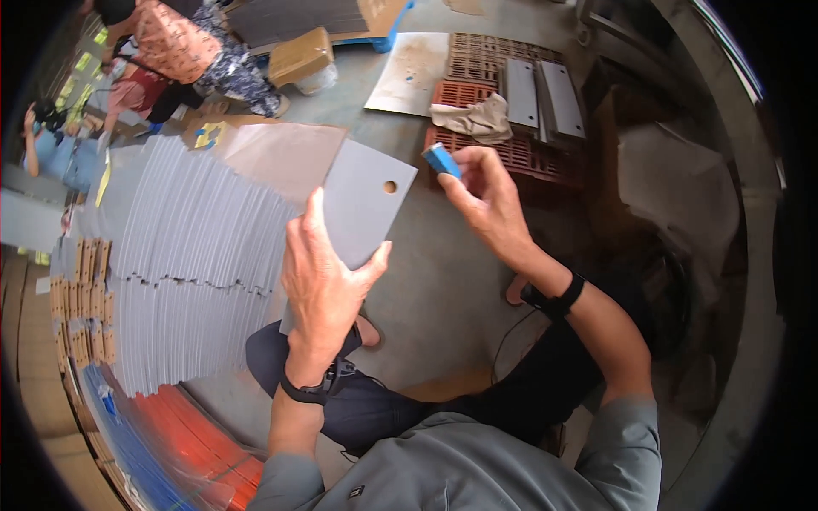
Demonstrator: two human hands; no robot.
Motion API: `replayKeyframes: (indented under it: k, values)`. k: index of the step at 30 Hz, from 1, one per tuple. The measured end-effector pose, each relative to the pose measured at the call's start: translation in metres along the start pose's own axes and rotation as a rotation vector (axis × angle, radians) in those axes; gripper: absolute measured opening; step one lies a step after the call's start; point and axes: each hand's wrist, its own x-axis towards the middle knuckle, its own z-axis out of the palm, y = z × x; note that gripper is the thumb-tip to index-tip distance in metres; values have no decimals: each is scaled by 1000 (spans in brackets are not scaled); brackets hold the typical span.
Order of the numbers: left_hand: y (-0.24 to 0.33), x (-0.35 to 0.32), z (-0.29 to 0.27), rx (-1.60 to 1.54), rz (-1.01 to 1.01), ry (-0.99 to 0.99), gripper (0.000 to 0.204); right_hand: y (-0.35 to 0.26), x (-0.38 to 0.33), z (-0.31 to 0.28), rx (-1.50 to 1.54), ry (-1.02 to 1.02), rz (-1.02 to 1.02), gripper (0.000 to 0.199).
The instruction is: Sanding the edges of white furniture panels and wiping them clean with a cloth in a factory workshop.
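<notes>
My left hand (319, 281) grips a flat grey panel (362, 192), its thumb at the right edge and its fingers along the left. The panel is tilted upright and has one round hole, with a brownish rim, near its far right corner. In my right hand (492, 200), a small blue block (442, 160) with a pale end is pinched between thumb and fingers. The block is to the right of the panel's far corner and apart from it. Left of my left hand stands a long stack of similar grey panels (196, 221), packed on edge in rows.
Brown slatted crates (503, 55) and a red crate (545, 162) carry a crumpled cloth (474, 119) and several finished-looking grey panels (521, 92). A cardboard box (300, 56) stands at the far left. Other people (166, 43) work beyond the stack. Orange wrapped material (196, 439) lies near left.
</notes>
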Motion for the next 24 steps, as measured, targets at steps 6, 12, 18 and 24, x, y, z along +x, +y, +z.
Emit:
replayKeyframes:
  k: [6, 12, 18, 24]
  values:
    - [-18, -4, 18, -407, -147, -177, 99, 133, 3, -82, -482, 120, 0, 28]
    - [-23, -7, 36, -891, -462, -342, 83, 237, 24, -215, -877, 392, 41, 26]
    - [-18, 2, 63, -982, -486, -241, 56, 287, 39, -284, -1090, 398, 202, 32]
    - [-32, 8, 77, -898, -448, -229, 44, 240, 62, -211, -1043, 361, -102, 38]
